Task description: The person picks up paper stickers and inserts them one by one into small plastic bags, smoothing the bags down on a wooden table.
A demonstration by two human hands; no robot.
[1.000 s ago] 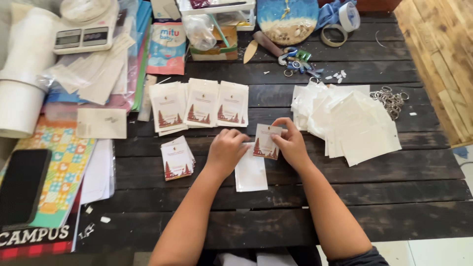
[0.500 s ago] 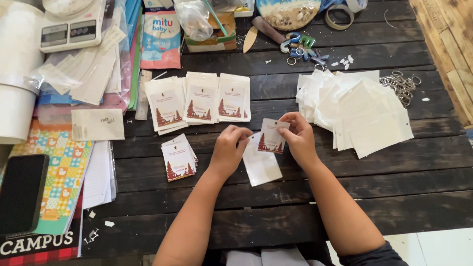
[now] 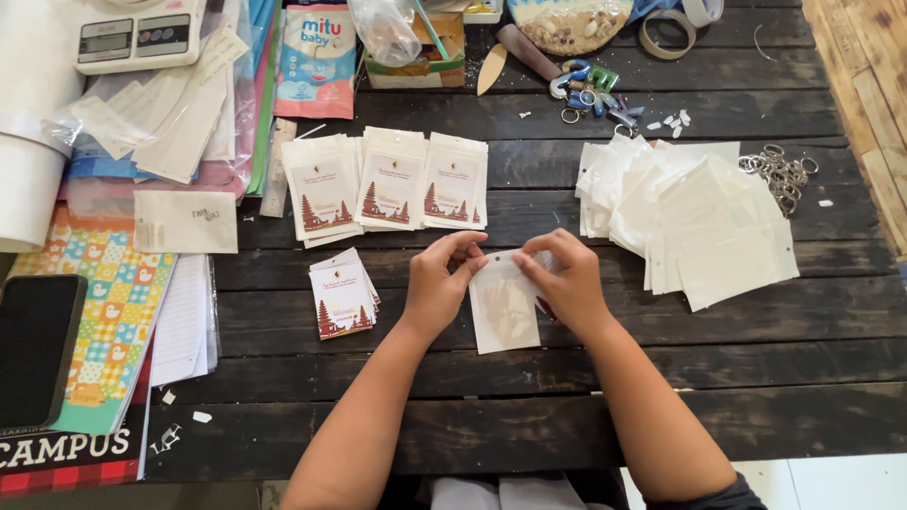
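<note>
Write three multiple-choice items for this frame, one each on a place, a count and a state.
1. Where does the small stack of printed cards lie?
A. beside the left hand
B. on the digital scale
C. on the phone

2. How many packed sleeves lie in the row above the hands?
A. one
B. three
C. six

3. What is the state of the clear sleeve?
A. lying untouched
B. held at its top edge by both hands
C. rolled into a tube

Answers: 1 A, the stack sits on the dark table just beside that hand. 2 B, three sit side by side. 3 B, the left and right hand pinch its top.
</note>
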